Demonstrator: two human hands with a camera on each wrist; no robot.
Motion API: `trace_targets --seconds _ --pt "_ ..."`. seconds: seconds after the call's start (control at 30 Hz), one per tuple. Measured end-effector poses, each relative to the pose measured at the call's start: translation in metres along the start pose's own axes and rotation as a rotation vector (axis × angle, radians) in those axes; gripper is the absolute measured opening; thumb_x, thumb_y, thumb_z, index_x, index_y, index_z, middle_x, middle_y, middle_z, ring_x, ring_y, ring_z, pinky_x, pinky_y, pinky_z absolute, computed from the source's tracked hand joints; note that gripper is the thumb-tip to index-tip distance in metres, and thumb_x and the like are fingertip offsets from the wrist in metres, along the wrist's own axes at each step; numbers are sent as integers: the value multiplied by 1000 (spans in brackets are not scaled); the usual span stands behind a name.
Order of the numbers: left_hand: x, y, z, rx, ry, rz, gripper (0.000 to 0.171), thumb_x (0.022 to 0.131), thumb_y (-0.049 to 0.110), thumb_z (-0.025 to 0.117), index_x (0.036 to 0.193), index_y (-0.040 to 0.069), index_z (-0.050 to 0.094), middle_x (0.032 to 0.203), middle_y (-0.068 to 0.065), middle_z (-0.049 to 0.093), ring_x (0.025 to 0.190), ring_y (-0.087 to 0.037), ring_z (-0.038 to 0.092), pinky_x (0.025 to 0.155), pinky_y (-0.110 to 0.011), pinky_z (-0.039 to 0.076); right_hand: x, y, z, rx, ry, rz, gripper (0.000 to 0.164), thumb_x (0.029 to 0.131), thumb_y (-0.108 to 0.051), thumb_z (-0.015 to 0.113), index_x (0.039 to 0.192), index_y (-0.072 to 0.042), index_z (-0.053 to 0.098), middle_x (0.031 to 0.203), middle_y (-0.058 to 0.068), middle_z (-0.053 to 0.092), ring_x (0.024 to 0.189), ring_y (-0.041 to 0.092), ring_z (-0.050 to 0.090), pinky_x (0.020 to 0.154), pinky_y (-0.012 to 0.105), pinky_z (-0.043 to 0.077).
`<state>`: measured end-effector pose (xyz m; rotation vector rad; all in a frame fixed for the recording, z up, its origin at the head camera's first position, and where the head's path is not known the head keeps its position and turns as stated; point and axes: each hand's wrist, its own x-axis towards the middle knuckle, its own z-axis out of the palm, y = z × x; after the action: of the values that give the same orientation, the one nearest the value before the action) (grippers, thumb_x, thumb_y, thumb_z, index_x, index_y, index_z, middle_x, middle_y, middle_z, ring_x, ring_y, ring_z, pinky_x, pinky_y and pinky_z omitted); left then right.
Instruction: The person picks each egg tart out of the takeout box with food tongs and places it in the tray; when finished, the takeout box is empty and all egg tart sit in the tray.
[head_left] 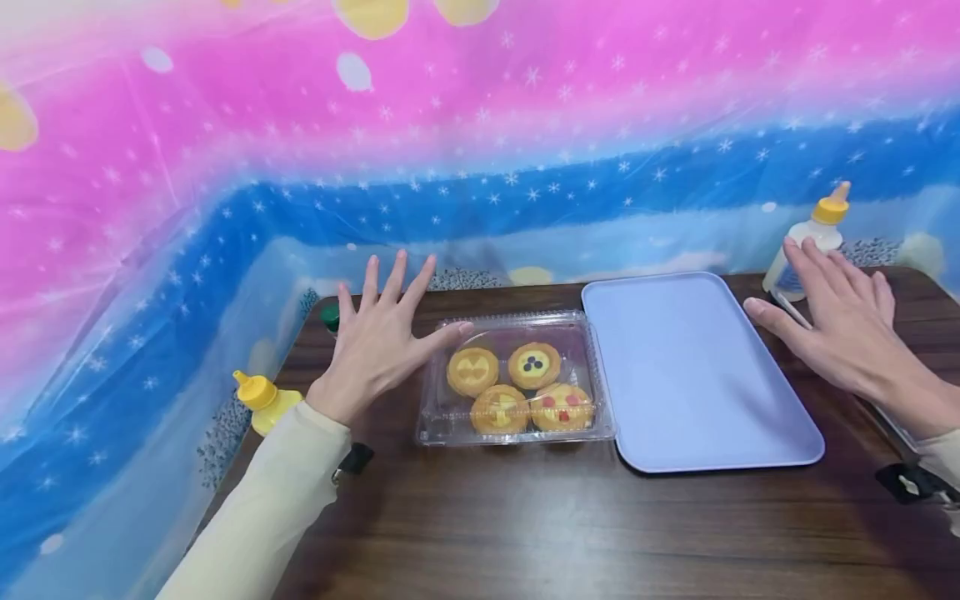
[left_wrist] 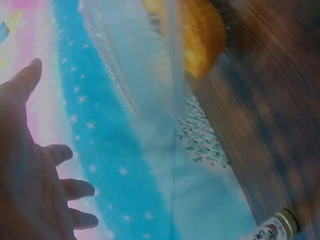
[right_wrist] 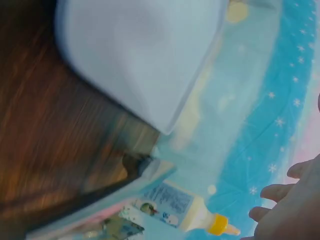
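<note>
My left hand (head_left: 378, 342), fingers spread and holding nothing, hovers over the left side of a clear plastic clamshell box (head_left: 517, 325). Inside the box are several small round tarts; one tart (head_left: 534, 365) has dark berries on top, another (head_left: 562, 407) has red pieces. Directly right of the box lies a pale lavender tray (head_left: 690, 375), its surface bare. To the right of the tray my right hand (head_left: 847, 325) is raised with fingers extended, overlapping a white bottle (head_left: 776, 271) with a yellow cap in the head view.
A yellow squeeze bottle (head_left: 262, 400) stands at the table's left edge. Behind my left hand shows a green cap (head_left: 330, 316), and a small jar (left_wrist: 280, 227) appears in the left wrist view. A long flat object (right_wrist: 100, 200) lies near the white bottle. A patterned cloth (head_left: 487, 125) hangs behind.
</note>
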<state>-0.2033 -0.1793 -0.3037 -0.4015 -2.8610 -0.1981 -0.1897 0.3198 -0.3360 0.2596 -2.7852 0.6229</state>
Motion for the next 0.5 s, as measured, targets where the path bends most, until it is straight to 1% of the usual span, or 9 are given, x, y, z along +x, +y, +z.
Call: trace_targets --seconds 0.13,0.2,0.3,0.33,0.4,0.43,0.5 --pt "1 10 -6 -26 46 21 93 79 86 35 152 43 -1 161 2 -4 144 -27 -16 107 -67 -9 -1 -6 -2 148 -8 -3 78 99 -38 50 157 -21 2 161 16 1 142 48 -3 106 67 -11" --pt "2 16 -11 -39 73 36 93 79 85 36 152 43 -2 161 3 -4 145 -26 -14 108 -67 -7 -1 -9 -4 241 -25 14 73 101 -35 47 156 -25 0 161 15 0 143 45 -5 107 68 -8" --pt "1 24 -18 -57 107 64 93 81 83 38 153 41 -1 161 4 -3 146 -25 -11 109 -67 -3 -4 -15 -5 418 -56 56 67 104 -35 41 155 -31 -2 162 9 -2 145 35 -6 109 66 -4" --pt "-1 27 -19 -65 112 74 92 81 83 39 153 40 0 161 4 -2 146 -25 -8 109 -66 -1 -5 -17 -5 485 -68 72 64 104 -36 38 155 -33 -1 162 6 -2 146 30 -6 110 63 -4" --pt "-6 34 -20 -78 114 90 92 81 83 39 154 40 3 161 5 0 147 -25 -4 110 -66 1 -9 -20 -2 616 -85 91 60 105 -36 36 155 -36 2 162 2 3 147 23 -2 116 50 1" --pt "-10 37 -20 -87 113 98 92 81 83 39 154 39 5 161 4 2 147 -25 -1 111 -65 3 -10 -21 0 713 -92 89 59 106 -33 36 155 -34 5 162 2 6 147 20 3 117 42 6" --pt "-17 44 -18 -105 107 107 92 81 83 39 154 38 7 161 5 4 147 -25 4 111 -64 6 -13 -22 3 912 -103 76 56 106 -28 35 156 -28 10 161 4 14 145 18 12 113 28 19"
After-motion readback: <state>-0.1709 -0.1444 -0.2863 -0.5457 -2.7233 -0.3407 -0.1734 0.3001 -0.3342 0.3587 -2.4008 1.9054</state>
